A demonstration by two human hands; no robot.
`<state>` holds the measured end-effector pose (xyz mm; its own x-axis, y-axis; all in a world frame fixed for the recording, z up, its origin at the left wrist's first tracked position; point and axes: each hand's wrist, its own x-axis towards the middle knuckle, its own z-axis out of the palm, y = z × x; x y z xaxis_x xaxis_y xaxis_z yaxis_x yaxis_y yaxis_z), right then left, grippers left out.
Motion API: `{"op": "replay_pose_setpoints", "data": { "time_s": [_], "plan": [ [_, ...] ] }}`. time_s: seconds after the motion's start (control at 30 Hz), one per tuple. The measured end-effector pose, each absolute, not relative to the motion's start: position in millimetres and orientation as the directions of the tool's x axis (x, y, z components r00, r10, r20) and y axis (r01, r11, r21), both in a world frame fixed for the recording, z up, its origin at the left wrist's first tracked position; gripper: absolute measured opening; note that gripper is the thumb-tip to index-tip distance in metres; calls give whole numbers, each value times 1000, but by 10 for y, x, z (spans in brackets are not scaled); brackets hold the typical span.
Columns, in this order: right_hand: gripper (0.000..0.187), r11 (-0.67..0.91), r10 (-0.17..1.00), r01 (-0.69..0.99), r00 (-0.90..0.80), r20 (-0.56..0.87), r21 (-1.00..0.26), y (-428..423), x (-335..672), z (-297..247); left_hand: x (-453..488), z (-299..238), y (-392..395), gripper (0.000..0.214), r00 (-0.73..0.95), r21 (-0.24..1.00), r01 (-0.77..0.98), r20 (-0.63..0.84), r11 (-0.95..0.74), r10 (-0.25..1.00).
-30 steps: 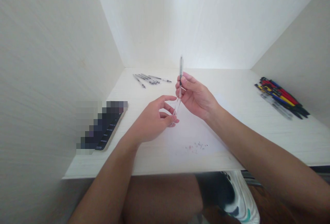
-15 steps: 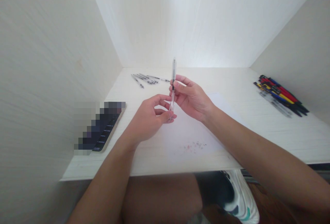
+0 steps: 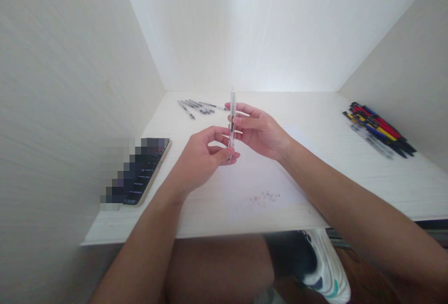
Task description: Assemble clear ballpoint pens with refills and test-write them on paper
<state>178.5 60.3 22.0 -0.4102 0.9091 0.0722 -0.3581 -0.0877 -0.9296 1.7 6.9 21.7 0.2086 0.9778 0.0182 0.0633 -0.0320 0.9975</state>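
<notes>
Pen stands upright, left hand pinching its bottom, right hand its middle.

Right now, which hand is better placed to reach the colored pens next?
Likely the right hand: it's nearer the colored pens. The left hand is farther away. Both hold the clear pen, so it must free up first.

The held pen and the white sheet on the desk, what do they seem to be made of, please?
Pen: probably smooth, clear plastic, as it looks see-through. White sheet: likely matte paper, as it looks thin and flat, without shine.
</notes>
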Motion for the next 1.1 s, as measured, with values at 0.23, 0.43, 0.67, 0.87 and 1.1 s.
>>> {"op": "replay_pose_setpoints", "data": {
  "time_s": [0.23,0.43,0.67,0.87,1.1],
  "plan": [
    [28,-43,896,-307,-433,100,-951,641,1836,206,8,190,88,30,236,998,54,20,-34,972],
    [33,39,916,-257,-378,137,-966,671,1886,221,14,226,74,29,253,998,64,-6,-11,967],
    [33,61,937,-310,-309,162,-949,642,1863,244,-2,214,70,27,253,995,101,-11,-15,967],
    [36,55,938,-318,-308,158,-946,652,1868,238,-14,233,79,32,266,990,141,-52,14,962],
    [40,63,932,-307,-323,166,-950,656,1847,229,-7,251,66,33,246,983,180,-65,20,967]
  ]
}}
